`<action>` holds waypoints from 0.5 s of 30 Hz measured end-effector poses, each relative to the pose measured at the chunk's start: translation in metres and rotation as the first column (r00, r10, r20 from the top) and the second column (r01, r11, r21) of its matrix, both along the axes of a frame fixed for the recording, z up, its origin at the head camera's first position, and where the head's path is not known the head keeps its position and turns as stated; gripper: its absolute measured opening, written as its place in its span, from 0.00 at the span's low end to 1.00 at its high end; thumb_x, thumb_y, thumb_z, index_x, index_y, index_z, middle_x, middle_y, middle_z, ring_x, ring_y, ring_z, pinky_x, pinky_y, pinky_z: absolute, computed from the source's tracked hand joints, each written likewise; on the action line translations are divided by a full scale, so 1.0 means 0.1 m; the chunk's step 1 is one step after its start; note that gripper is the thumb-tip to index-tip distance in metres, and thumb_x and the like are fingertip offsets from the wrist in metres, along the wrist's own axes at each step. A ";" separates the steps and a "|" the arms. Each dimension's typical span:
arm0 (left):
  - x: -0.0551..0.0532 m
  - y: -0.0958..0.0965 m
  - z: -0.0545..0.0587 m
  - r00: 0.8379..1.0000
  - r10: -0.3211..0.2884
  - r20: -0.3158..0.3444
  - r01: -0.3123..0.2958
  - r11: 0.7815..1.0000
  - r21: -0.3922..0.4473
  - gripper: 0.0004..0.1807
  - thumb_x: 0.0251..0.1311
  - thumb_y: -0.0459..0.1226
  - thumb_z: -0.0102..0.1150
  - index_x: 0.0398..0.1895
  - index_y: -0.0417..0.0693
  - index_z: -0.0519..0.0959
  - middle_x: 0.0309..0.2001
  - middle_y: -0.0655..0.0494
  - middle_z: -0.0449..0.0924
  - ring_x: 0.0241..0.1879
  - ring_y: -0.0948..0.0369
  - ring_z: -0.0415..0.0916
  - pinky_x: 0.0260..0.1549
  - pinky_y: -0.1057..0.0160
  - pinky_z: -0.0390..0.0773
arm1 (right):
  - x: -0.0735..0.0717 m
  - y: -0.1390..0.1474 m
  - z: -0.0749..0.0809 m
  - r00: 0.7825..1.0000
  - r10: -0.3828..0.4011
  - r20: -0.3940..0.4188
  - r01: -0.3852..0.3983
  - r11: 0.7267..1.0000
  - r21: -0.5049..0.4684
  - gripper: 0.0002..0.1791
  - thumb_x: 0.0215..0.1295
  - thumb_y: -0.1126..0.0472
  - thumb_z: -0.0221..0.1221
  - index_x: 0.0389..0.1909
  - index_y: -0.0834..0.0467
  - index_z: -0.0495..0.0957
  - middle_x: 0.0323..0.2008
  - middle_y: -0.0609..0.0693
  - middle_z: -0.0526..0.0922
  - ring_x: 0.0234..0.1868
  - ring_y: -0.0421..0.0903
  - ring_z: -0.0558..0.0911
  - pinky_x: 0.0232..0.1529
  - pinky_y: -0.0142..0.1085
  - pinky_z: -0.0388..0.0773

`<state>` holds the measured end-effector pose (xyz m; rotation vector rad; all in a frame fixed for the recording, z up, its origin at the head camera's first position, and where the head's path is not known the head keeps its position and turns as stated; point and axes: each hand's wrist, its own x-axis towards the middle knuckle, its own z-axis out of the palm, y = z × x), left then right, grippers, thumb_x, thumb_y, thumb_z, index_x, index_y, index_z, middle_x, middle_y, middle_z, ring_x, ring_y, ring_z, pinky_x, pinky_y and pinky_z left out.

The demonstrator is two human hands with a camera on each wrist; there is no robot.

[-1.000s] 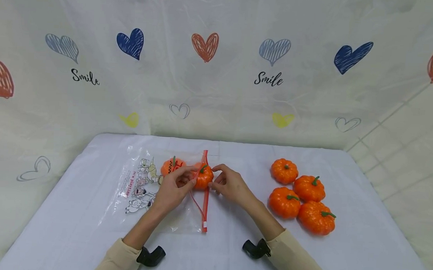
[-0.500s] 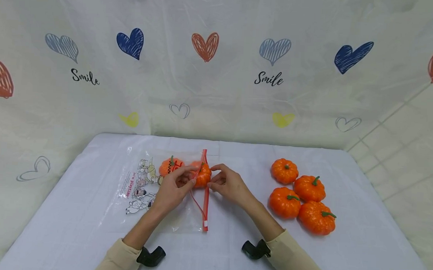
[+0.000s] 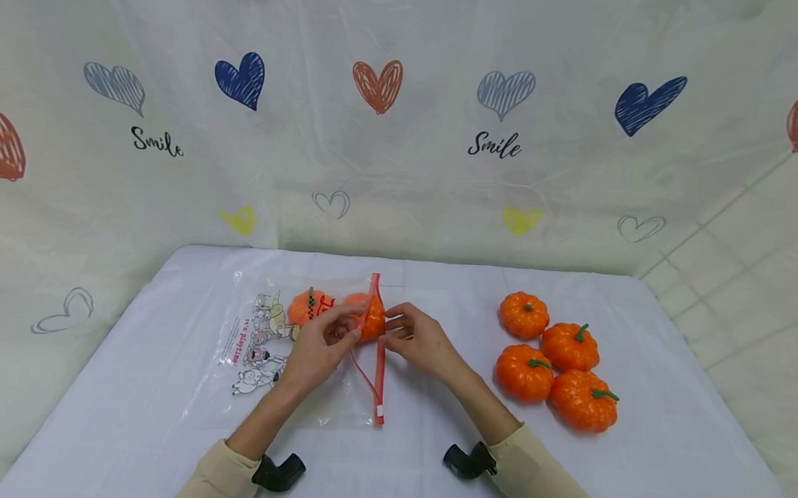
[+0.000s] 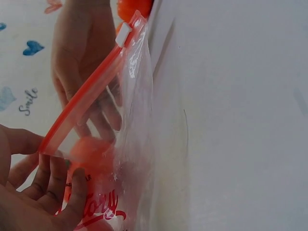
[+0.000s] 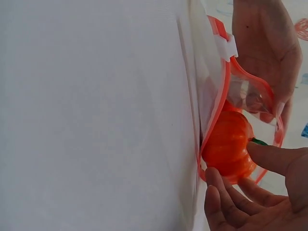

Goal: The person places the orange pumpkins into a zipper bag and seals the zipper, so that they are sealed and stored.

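Note:
A clear zip bag [image 3: 328,409] with a red zip edge and printed cartoon animals lies flat, its mouth facing right. My left hand [image 3: 319,349] pinches the upper layer of the red edge [image 4: 79,98] between thumb and fingers. In the mouth sits an orange toy pumpkin [image 5: 228,144] with a green stem, partly under the film. My right hand [image 3: 425,341] holds it from the right, thumb by the stem and fingertips below. Another pumpkin [image 3: 301,309] shows through the film deeper inside. Paler orange above my left fingers is partly hidden; I cannot tell which pumpkin it belongs to.
Several orange pumpkins [image 3: 526,373] stand grouped on the white tablecloth [image 3: 416,458] to the right. The bag's white slider [image 3: 380,410] is at the near end of the zip. A cloth printed with hearts [image 3: 377,87] hangs behind the table.
My right hand has moved slightly left, and the pumpkin it holds has gone further into the bag's mouth. The pumpkin inside has shifted left. My left hand keeps its place on the edge.

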<state>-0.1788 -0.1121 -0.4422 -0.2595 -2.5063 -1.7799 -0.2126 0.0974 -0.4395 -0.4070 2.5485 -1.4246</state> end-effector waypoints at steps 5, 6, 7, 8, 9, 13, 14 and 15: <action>0.01 0.00 0.01 1.000 -0.005 -0.002 0.005 1.000 -0.003 0.18 0.69 0.33 0.64 0.61 0.53 0.83 0.42 0.48 0.82 0.42 0.56 0.75 0.41 0.73 0.76 | 0.00 -0.01 0.00 1.000 0.004 0.006 -0.004 1.000 0.013 0.25 0.67 0.61 0.68 0.64 0.55 0.77 0.54 0.55 0.87 0.50 0.51 0.87 0.44 0.41 0.88; 0.01 0.00 0.01 1.000 -0.006 -0.003 0.006 1.000 -0.005 0.18 0.69 0.33 0.64 0.61 0.53 0.83 0.42 0.48 0.82 0.42 0.56 0.75 0.41 0.73 0.77 | 0.00 -0.01 0.00 1.000 0.007 0.007 -0.007 1.000 0.016 0.25 0.67 0.61 0.68 0.65 0.54 0.77 0.54 0.55 0.87 0.50 0.50 0.87 0.43 0.40 0.88; 0.00 0.00 0.01 1.000 -0.007 -0.003 0.007 1.000 -0.005 0.18 0.69 0.34 0.64 0.61 0.53 0.83 0.42 0.48 0.82 0.42 0.57 0.75 0.41 0.73 0.77 | 0.00 -0.01 0.00 1.000 0.012 0.008 -0.012 1.000 0.018 0.26 0.68 0.60 0.68 0.66 0.53 0.77 0.53 0.55 0.87 0.50 0.50 0.87 0.41 0.39 0.88; 0.00 0.00 0.01 1.000 -0.007 -0.002 0.007 1.000 -0.007 0.18 0.69 0.33 0.64 0.61 0.53 0.83 0.42 0.48 0.82 0.41 0.56 0.75 0.40 0.73 0.77 | 0.00 -0.01 -0.01 1.000 0.019 0.008 -0.019 1.000 0.018 0.26 0.68 0.60 0.68 0.66 0.53 0.77 0.53 0.55 0.87 0.49 0.50 0.86 0.40 0.38 0.87; 0.00 0.00 0.01 1.000 -0.008 0.000 0.007 1.000 -0.007 0.18 0.69 0.33 0.64 0.61 0.54 0.83 0.42 0.48 0.81 0.41 0.56 0.75 0.40 0.73 0.77 | -0.01 0.00 -0.01 1.000 0.027 0.010 -0.027 0.999 0.017 0.26 0.68 0.60 0.67 0.67 0.53 0.77 0.52 0.55 0.87 0.49 0.49 0.86 0.39 0.38 0.87; -0.01 -0.01 0.01 1.000 -0.006 0.011 0.006 1.000 -0.002 0.18 0.70 0.34 0.64 0.61 0.54 0.83 0.43 0.48 0.81 0.42 0.56 0.75 0.40 0.73 0.77 | -0.02 0.01 0.00 0.998 0.061 0.024 -0.061 0.998 0.000 0.27 0.69 0.59 0.66 0.68 0.55 0.75 0.51 0.55 0.87 0.48 0.49 0.85 0.39 0.37 0.86; -0.01 -0.01 0.01 1.000 -0.006 0.014 0.006 1.000 -0.002 0.18 0.70 0.34 0.63 0.62 0.54 0.83 0.43 0.48 0.81 0.42 0.56 0.75 0.41 0.73 0.77 | -0.02 0.01 0.00 0.998 0.064 0.029 -0.064 0.998 -0.003 0.27 0.69 0.59 0.66 0.68 0.55 0.75 0.51 0.55 0.87 0.48 0.49 0.85 0.39 0.37 0.86; -0.02 -0.01 0.00 1.000 -0.005 0.015 0.005 1.000 0.000 0.18 0.70 0.34 0.63 0.62 0.54 0.83 0.43 0.48 0.81 0.43 0.56 0.75 0.41 0.73 0.77 | -0.02 0.01 0.01 0.997 0.066 0.034 -0.066 0.998 -0.004 0.27 0.70 0.59 0.66 0.68 0.55 0.74 0.51 0.55 0.87 0.47 0.48 0.85 0.40 0.37 0.85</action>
